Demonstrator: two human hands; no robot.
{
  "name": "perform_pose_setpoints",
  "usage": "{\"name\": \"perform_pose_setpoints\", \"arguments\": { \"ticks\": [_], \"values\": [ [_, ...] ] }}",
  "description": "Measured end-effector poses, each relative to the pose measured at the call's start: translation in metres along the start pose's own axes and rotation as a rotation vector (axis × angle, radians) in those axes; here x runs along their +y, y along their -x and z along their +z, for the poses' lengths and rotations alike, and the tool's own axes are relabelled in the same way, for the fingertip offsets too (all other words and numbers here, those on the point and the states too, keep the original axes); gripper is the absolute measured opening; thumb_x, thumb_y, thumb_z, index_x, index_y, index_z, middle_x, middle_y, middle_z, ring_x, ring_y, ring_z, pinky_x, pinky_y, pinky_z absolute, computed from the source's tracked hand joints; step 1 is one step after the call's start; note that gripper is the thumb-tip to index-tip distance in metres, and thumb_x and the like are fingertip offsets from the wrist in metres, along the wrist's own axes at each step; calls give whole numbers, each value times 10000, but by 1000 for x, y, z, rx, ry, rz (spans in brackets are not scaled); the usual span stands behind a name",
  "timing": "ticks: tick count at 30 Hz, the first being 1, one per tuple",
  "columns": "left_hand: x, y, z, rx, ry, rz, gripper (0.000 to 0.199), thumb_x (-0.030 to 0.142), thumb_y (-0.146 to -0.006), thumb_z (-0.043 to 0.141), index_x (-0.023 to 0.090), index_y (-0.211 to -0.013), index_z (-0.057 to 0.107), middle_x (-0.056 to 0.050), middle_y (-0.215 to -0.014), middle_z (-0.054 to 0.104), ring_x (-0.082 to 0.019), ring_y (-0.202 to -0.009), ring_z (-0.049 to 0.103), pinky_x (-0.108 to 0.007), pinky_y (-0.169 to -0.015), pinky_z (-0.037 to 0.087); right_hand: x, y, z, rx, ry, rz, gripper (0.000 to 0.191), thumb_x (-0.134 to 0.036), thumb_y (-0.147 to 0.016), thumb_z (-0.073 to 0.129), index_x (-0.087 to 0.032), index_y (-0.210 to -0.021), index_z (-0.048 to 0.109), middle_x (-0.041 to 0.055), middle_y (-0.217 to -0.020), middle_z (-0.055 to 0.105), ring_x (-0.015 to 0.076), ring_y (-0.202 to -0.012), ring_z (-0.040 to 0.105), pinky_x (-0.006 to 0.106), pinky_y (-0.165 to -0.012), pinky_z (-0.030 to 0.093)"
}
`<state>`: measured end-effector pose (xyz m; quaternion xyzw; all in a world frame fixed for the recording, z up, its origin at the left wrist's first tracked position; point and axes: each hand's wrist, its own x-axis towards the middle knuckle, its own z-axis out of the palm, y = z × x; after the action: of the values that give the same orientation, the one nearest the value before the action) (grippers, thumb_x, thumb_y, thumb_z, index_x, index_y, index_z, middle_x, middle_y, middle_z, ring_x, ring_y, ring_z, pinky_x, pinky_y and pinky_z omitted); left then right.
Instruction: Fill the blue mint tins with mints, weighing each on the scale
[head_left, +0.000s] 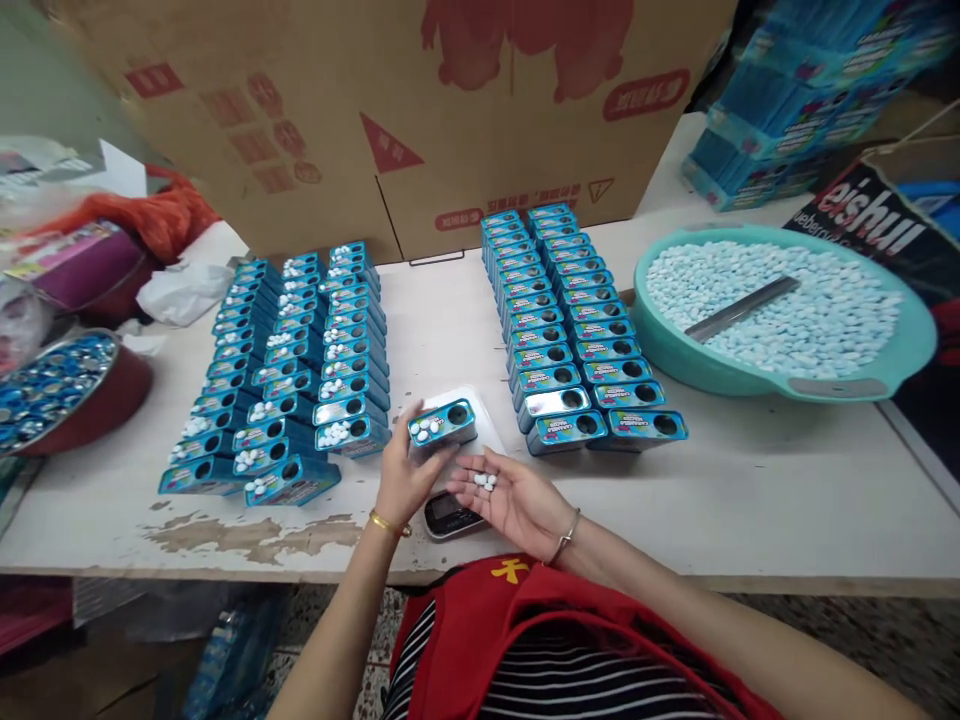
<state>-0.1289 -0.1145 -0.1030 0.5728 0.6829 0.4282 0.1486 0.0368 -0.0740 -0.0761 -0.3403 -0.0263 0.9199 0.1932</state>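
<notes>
My left hand is wrapped round a blue candy tin on or just above the white plate of a small digital scale. Several white candies lie on the tin's lid beside its dark round hole. Cupped palm up just right of the tin, my right hand holds several pale candies. Part of the scale's dark display shows below the hands. To the left stand rows of tins with white candies on their tops. Rows of tins with open holes stand to the right.
A turquoise basin full of pale candies, with a metal strip lying on them, stands at the right. A red bowl of shiny blue pieces sits at the left. Behind rises a large cardboard box; wrapped blue packs are stacked back right.
</notes>
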Motion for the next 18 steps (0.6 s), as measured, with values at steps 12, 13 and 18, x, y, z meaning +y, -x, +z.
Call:
{"name": "perform_pose_setpoints", "arguments": {
  "ticks": [12, 13, 18],
  "values": [
    [32, -7, -24, 22, -505, 787, 388, 143, -835, 550, 300, -1189, 578, -48, -1109, 678, -199, -1049, 612, -405, -970, 450, -6, 3, 5, 0, -274, -49, 207, -123, -880, 413, -91, -880, 617, 74, -743, 684, 143, -687, 651, 301, -724, 557],
    [32, -6, -25, 35, -507, 795, 390, 143, -833, 562, 307, -1185, 581, -41, -1102, 681, -192, -1043, 616, -397, -971, 453, -6, 2, 5, -3, -273, -47, 203, -124, -878, 418, -83, -893, 617, 81, -753, 685, 145, -693, 652, 304, -723, 559],
    [37, -4, -29, 59, -530, 837, 385, 133, -811, 602, 286, -1164, 596, -45, -1079, 690, -190, -1027, 619, -387, -960, 469, -8, 2, 9, 18, -237, -40, 233, -111, -877, 405, -48, -946, 619, 102, -783, 691, 138, -676, 647, 275, -686, 562]
  ]
}}
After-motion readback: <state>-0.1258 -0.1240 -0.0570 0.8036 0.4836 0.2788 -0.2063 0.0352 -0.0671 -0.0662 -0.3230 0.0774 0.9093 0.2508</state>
